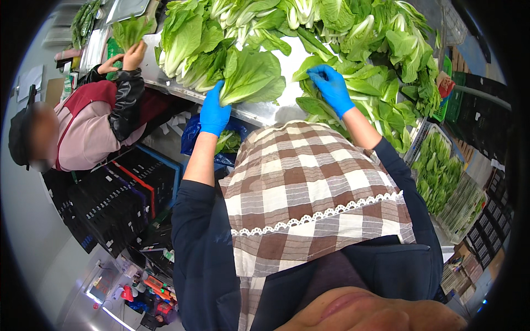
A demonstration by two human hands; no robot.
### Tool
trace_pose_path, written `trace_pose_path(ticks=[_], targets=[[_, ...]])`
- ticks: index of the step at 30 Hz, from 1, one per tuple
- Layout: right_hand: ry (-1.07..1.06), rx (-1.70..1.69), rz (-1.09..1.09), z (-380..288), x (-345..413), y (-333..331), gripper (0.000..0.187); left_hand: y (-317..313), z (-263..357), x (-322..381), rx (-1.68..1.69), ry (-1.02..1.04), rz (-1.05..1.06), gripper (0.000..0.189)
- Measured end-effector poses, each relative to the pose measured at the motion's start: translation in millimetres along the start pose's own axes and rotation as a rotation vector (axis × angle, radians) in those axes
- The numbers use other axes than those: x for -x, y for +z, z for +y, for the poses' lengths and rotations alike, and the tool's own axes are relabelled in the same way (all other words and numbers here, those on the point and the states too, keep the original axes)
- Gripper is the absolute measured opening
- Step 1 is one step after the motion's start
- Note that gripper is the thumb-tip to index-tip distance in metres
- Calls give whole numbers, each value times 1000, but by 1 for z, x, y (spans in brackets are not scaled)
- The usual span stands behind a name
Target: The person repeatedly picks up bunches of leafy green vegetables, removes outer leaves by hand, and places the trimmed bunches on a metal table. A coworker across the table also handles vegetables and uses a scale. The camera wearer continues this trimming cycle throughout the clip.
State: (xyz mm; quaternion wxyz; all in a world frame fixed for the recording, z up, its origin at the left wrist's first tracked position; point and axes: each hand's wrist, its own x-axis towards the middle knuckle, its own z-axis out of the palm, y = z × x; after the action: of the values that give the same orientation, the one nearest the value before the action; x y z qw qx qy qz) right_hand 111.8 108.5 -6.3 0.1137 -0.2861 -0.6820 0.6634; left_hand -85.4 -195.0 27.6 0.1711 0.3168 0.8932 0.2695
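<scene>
My left hand [215, 110], in a blue glove, is closed around the stem end of a bunch of leafy greens [253, 77] at the near edge of the metal table [256, 118]. My right hand [331, 89], also gloved in blue, is over the loose greens [368, 82] on the right; its fingertips are at the edge of a light green leaf [304, 70]. Whether they pinch that leaf is not clear. Bunches with pale stems [182, 45] lie at the table's left, and more greens line its far side.
A co-worker [95, 111] at the left holds a small bunch of greens. Below the table edge, a blue plastic bag [192, 134] contains leaves. Stacked black crates [112, 202] stand lower left. At right are a crate of greens [437, 171] and a green basket [445, 91].
</scene>
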Motion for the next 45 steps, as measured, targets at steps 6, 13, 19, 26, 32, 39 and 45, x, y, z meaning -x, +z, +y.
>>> trace_pose_path(ticks=[6,13,19,26,32,39,45], targets=[[-400,788,-46,0,-52,5,24,14,6,-5,-298,42,159,64],[-23,1015,-310,13,-20,-26,24,13,40,24,-292,-103,233,72],[-194,549,-32,-11,-65,-29,41,36,36,6,-229,-59,98,62],[-111,719,343,-73,-139,-14,54,28,31,-24,-261,-106,156,61],[21,806,379,-62,-166,-19,57,14,61,-9,-210,-33,101,82],[-119,755,452,-60,-162,-36,45,47,106,-16,-391,431,-37,88],[76,-94,248,-84,-109,-48,31,74,64,-38,-505,363,25,72]])
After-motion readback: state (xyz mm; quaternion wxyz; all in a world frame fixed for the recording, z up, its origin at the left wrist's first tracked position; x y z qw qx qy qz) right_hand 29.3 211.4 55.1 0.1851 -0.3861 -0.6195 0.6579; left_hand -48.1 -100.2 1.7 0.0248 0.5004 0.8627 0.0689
